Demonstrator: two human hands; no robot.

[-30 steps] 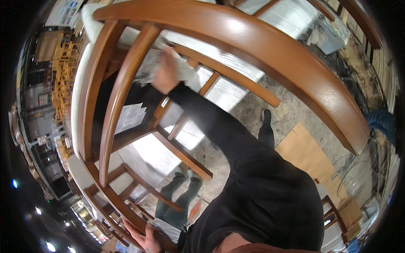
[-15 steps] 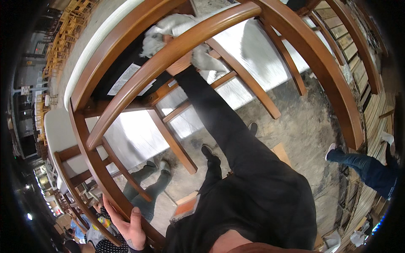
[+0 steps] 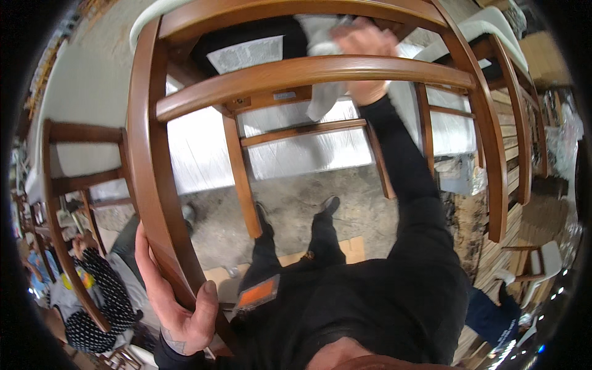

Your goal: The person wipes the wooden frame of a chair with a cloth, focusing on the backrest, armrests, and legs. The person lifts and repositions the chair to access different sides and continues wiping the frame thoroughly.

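Observation:
A brown wooden chair (image 3: 314, 69) fills the upper middle, with the black covering (image 3: 293, 43) of its seat underside and a white label showing between its rails. My left hand (image 3: 182, 305) wraps round the lower end of the chair's left leg, thumb on the near side. Beyond the curved rail, my right hand (image 3: 367, 46) is smeared by motion over the seat frame. It holds a white cloth (image 3: 323, 102), part of which hangs below the rail. The rail hides part of that hand and the cloth.
Other wooden chairs with pale seats stand close at left (image 3: 83, 132) and right (image 3: 502, 46). Behind is a surface wrapped in shiny white sheeting (image 3: 302, 154). A person in dotted clothing (image 3: 98, 308) is at lower left; another in dark blue (image 3: 493, 314) is at lower right.
My right hand has moved right along the seat frame with the cloth. The chair appears more level in view as the viewpoint has turned. My left hand stays on the same leg.

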